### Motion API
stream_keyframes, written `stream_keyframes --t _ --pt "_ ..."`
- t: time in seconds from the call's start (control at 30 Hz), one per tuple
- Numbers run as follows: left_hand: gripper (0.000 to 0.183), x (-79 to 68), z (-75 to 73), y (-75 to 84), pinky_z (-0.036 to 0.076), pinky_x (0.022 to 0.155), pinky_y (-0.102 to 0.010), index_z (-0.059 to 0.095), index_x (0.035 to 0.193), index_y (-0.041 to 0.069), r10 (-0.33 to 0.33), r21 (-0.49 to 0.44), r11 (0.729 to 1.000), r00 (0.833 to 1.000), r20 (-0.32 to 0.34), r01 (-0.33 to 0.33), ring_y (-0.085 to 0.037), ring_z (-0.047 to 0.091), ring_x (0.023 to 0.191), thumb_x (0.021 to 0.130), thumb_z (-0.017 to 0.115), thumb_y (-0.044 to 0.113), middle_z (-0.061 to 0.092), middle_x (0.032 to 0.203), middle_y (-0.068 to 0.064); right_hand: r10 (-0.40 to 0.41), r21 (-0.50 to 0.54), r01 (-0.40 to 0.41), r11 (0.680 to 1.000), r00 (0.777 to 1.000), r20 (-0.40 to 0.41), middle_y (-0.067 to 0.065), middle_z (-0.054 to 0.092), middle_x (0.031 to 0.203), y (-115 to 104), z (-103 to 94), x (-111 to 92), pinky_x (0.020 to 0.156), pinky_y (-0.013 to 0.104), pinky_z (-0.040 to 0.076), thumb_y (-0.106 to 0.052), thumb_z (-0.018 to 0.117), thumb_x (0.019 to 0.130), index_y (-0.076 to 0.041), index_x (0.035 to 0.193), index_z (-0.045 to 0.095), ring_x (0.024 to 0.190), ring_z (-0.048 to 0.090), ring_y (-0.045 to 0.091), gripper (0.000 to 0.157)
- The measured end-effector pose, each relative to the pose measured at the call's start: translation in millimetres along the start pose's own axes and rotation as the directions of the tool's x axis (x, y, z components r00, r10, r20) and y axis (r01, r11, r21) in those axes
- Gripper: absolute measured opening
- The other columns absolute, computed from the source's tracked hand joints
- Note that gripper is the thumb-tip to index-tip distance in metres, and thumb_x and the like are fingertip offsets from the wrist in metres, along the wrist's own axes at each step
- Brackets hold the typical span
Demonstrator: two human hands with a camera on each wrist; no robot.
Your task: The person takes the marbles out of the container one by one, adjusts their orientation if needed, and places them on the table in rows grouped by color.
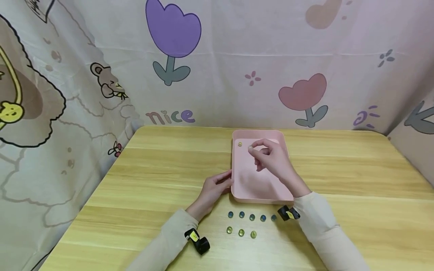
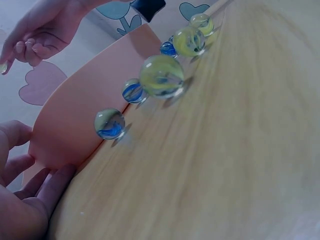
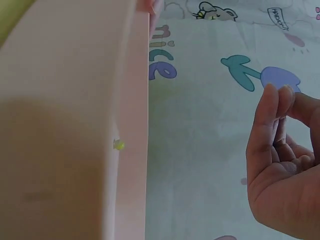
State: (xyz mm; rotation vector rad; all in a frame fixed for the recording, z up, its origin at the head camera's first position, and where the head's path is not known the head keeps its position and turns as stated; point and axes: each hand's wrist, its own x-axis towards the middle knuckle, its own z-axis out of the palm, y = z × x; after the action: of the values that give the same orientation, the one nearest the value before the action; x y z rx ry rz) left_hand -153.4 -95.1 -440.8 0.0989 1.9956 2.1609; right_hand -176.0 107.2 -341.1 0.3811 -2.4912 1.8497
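Above the pink tray (image 1: 237, 194), my right hand (image 1: 269, 158) pinches a small pale yellow-green marble (image 2: 3, 67) between thumb and fingertips. In the right wrist view the fingertips hide it. One yellow marble (image 1: 240, 144) lies inside the tray at its far left corner. My left hand (image 1: 211, 192) touches the outside of the tray's left wall, fingers extended. On the table in front of the tray is a row of several blue marbles (image 1: 252, 217). Nearer to me lies a row of three yellow-green marbles (image 1: 241, 232).
The wooden table (image 1: 152, 180) extends to both sides of the tray. A printed cloth (image 1: 223, 90) hangs behind it and along the left. Black cameras are strapped to the left wrist (image 1: 198, 241) and right wrist (image 1: 289, 213).
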Motion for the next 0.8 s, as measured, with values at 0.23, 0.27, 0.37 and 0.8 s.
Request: stream_keyframes --t 0.23,0.27,0.37,0.8 --pt "0.043 -3.5 1.8 -1.9 0.054 0.088 -0.031 0.054 0.134 -0.002 0.004 -0.006 1.000 1.000 -0.005 -0.004 -0.024 0.060 0.110 0.093 0.063 0.009 0.054 0.135 -0.019 -0.066 -0.029 0.067 0.997 0.997 0.035 0.007 0.052 0.061 6.4 -4.3 -11.4 0.054 0.026 0.054 -0.013 0.065 0.092 0.002 0.103 0.063 0.054 0.052 0.015 0.018" --pt "0.044 -3.6 1.9 -1.9 0.054 0.088 -0.031 0.054 0.134 -0.003 0.007 -0.003 1.000 1.000 -0.007 -0.007 -0.024 0.061 0.110 0.093 0.064 0.009 0.054 0.135 -0.019 -0.070 -0.036 0.072 0.997 0.997 0.039 0.006 0.051 0.061 6.6 -5.2 -12.7 0.054 0.026 0.052 -0.014 0.065 0.092 0.001 0.103 0.063 0.054 0.052 0.015 0.019" --pt "0.044 -2.4 2.3 -1.3 0.054 0.088 -0.031 0.054 0.134 -0.002 0.012 -0.002 1.000 1.000 -0.002 -0.013 -0.024 0.060 0.110 0.093 0.064 0.009 0.054 0.135 -0.018 -0.065 -0.047 0.067 0.997 0.997 0.037 0.007 0.053 0.062 7.1 -8.8 -15.2 0.055 0.025 0.051 -0.015 0.066 0.092 0.001 0.104 0.063 0.055 0.053 0.016 0.020" --pt "0.044 0.7 1.6 -0.5 0.053 0.090 -0.031 0.054 0.134 -0.001 0.006 0.009 1.000 1.000 -0.006 -0.006 -0.025 0.059 0.113 0.093 0.064 0.010 0.053 0.137 -0.017 -0.105 -0.083 0.111 0.990 0.992 0.072 0.007 0.054 0.062 11.8 -18.1 -24.4 0.051 0.027 0.046 -0.015 0.068 0.092 -0.001 0.102 0.063 0.055 0.053 0.019 0.019"
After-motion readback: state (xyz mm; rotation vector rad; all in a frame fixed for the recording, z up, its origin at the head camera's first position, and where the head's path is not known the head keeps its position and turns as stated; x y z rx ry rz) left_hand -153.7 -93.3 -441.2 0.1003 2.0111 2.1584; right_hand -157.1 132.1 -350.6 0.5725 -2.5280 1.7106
